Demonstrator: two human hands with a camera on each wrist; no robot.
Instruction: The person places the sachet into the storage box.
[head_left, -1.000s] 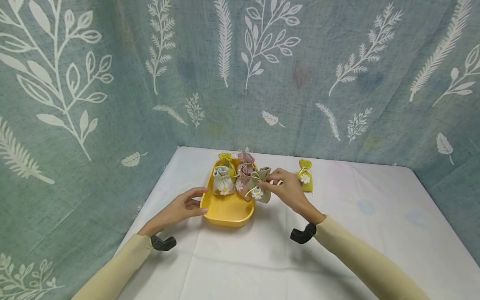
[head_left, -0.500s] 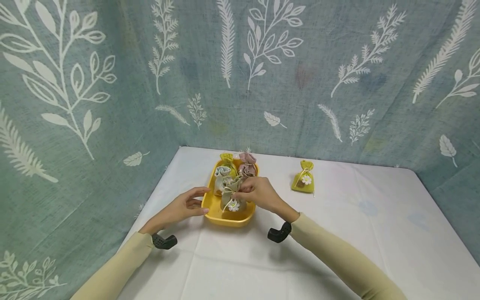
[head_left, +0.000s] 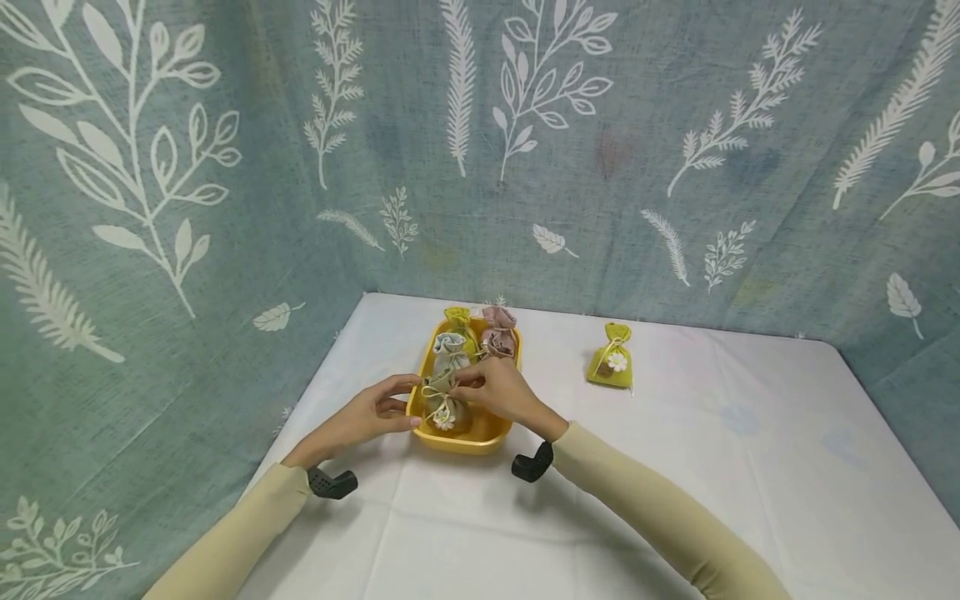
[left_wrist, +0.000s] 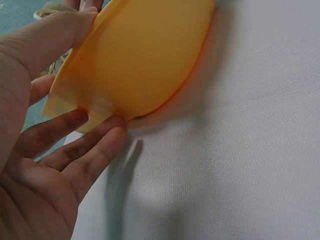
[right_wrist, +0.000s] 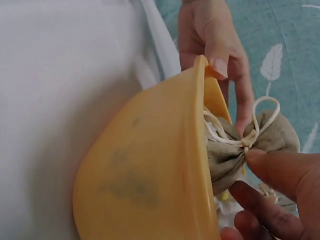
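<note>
My right hand (head_left: 504,390) pinches the gathered neck of a grey-green drawstring pouch (head_left: 442,410) with a white flower. The pouch sits low in the front left of a yellow plastic tray (head_left: 459,446); in the right wrist view its tied neck (right_wrist: 246,142) shows at the rim, between thumb and fingers. My left hand (head_left: 375,408) holds the tray's left side. Seen from the left wrist, the thumb lies at the rim and the other fingers touch the wall (left_wrist: 140,60). Behind the held pouch stand a pale grey pouch (head_left: 450,357), a yellow-green pouch (head_left: 458,318) and pink pouches (head_left: 498,319).
Another yellow-green pouch (head_left: 611,360) with a white flower lies on the white tablecloth (head_left: 720,467), right of the tray. A leaf-patterned curtain (head_left: 600,167) hangs behind the table and along its left side.
My right hand has carried the grey-green pouch leftward from the tray's right edge and down into its front left. The left hand has stayed at the tray's side.
</note>
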